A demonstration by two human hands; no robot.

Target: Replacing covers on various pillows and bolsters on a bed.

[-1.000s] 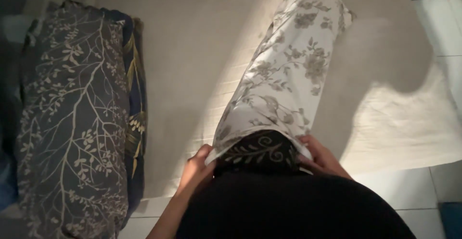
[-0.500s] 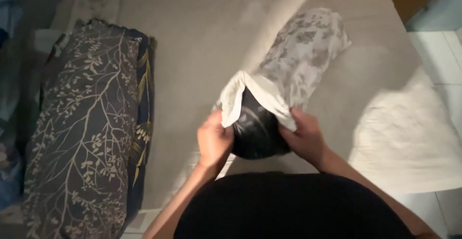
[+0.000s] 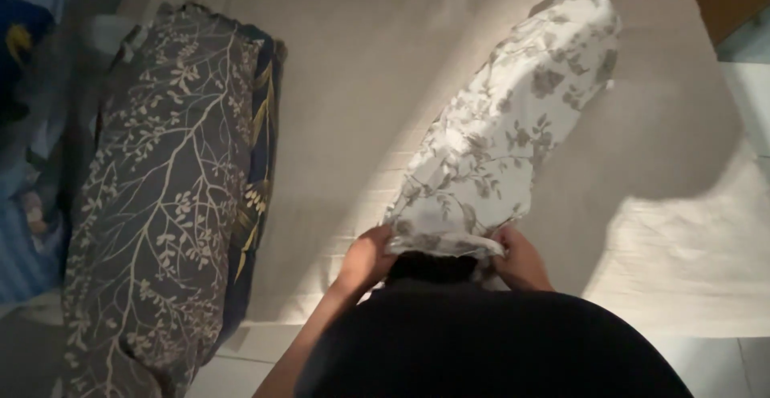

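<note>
A long pillow in a white cover with a grey flower print (image 3: 505, 133) lies slanted across a beige sheet (image 3: 361, 109). Its near end is open, and a dark inner pillow (image 3: 433, 266) shows there. My left hand (image 3: 365, 258) grips the left edge of the cover's opening. My right hand (image 3: 521, 258) grips the right edge. Both hands are closed on the cloth. My dark top fills the bottom of the view and hides my forearms.
A dark grey pillow with a gold branch print (image 3: 160, 206) lies at the left, on a navy one (image 3: 261, 149). Blue bedding (image 3: 24, 61) is at the far left. Pale floor tiles (image 3: 714, 358) show at the bottom right.
The white cover has been pulled back down over the dark pillow's end, which stood well out half a second ago. My hands have dropped toward my body.
</note>
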